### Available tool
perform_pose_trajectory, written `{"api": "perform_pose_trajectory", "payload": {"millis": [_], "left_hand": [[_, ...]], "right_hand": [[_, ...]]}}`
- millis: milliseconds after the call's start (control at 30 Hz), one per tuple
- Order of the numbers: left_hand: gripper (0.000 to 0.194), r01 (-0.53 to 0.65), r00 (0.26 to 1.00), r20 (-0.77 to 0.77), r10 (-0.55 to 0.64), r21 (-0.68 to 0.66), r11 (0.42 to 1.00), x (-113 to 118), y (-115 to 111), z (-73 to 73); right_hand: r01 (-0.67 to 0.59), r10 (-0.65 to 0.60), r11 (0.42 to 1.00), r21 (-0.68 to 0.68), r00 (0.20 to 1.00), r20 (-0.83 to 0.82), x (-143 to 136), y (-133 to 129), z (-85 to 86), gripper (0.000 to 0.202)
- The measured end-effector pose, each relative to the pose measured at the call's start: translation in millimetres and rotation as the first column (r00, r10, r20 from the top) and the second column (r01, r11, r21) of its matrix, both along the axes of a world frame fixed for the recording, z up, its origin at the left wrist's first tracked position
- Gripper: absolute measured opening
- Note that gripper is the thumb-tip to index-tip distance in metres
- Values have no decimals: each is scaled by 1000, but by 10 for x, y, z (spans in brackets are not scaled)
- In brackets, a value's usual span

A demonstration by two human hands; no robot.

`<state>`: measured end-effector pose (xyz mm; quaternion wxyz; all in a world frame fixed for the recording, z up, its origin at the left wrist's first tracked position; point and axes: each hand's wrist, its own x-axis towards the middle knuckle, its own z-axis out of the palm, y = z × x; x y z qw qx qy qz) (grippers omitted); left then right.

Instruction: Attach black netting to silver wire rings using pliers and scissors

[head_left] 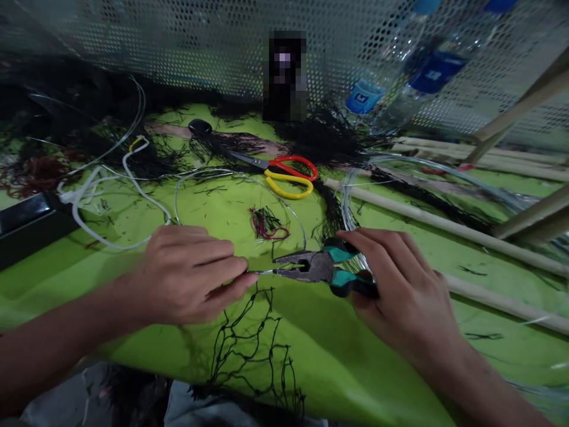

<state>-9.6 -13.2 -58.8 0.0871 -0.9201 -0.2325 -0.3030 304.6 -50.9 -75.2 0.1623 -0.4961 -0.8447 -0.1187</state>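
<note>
Between the fingertips of my left hand (191, 276) a thin silvery wire (265, 271) is pinched, pointing right. Its end reaches the jaw tips of the pliers (311, 267), whose jaws stand apart. My right hand (400, 279) is wrapped round the green and black handles. Black knotted netting (253, 338) hangs below my left fingertips, over the front edge of the green-covered table. Whether it is fixed to the wire is hidden by the fingers. Just beyond the pliers lies a small bundle of black and magenta thread (269, 224).
Scissors with red and yellow handles (291, 177) lie behind the hands. Clear coiled line (349, 196) and wooden rods (400, 210) are at the right. A white cable (111, 242) and dark box (35, 222) sit left. Two bottles (364, 95) stand by the perforated metal panel (200, 47).
</note>
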Motion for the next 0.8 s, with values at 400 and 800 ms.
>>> {"api": "perform_pose_trajectory", "payload": {"millis": [400, 800], "left_hand": [[13, -44, 999, -16, 44, -7, 999, -16, -16, 11], [13, -55, 998, 31, 55, 0, 999, -7, -26, -11]], "right_hand": [[50, -55, 998, -32, 986, -156, 32, -116, 13, 73], [-130, -26, 947, -295, 882, -471, -82, -304, 152, 48]]}}
